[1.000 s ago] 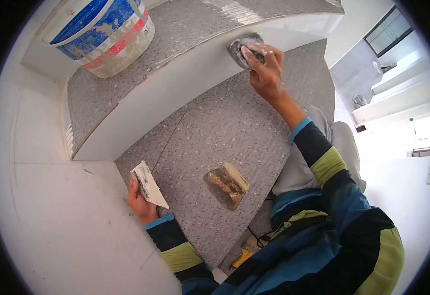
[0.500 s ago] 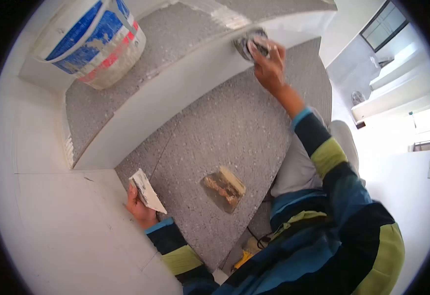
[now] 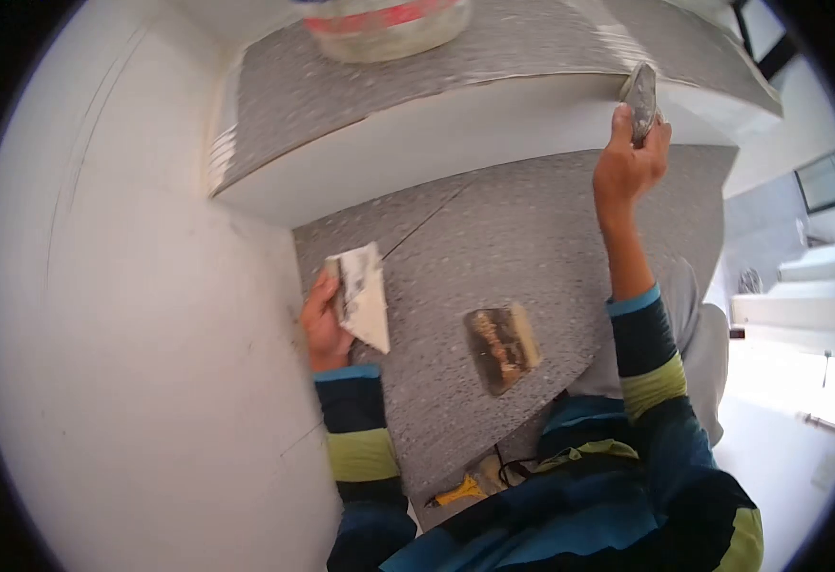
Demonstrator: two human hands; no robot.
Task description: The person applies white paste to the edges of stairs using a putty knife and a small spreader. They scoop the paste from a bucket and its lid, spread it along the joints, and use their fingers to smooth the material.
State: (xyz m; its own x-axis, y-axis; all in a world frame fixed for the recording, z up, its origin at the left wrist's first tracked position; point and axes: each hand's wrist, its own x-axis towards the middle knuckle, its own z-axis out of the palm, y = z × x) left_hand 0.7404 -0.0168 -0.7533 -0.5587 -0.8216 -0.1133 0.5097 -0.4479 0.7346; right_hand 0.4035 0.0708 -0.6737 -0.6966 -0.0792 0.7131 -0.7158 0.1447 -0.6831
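My left hand point(image 3: 324, 322) is closed on a pale, flat board point(image 3: 364, 296) with dark smears, just above the grey speckled step near the left wall. At the upper right my right hand point(image 3: 630, 162) grips a grey, smeared hand tool point(image 3: 642, 95), held upright at the top edge of the white curved riser point(image 3: 436, 135). What the tool is exactly cannot be made out. Below and between the hands, a trowel-like plate with a pale wooden part and brown residue point(image 3: 501, 348) lies on the lower step point(image 3: 436, 276).
A white bucket with a red stripe point(image 3: 389, 29) stands on the upper step point(image 3: 288, 95). A white wall point(image 3: 150, 315) runs along the left. A yellow tool point(image 3: 457, 492) lies near my body, and white stairs point(image 3: 799, 300) show at the far right.
The view has turned, so the bucket and steps sit differently in the frame. My right hand's tool now stands more upright against the riser's edge. Both hands keep hold of their things.
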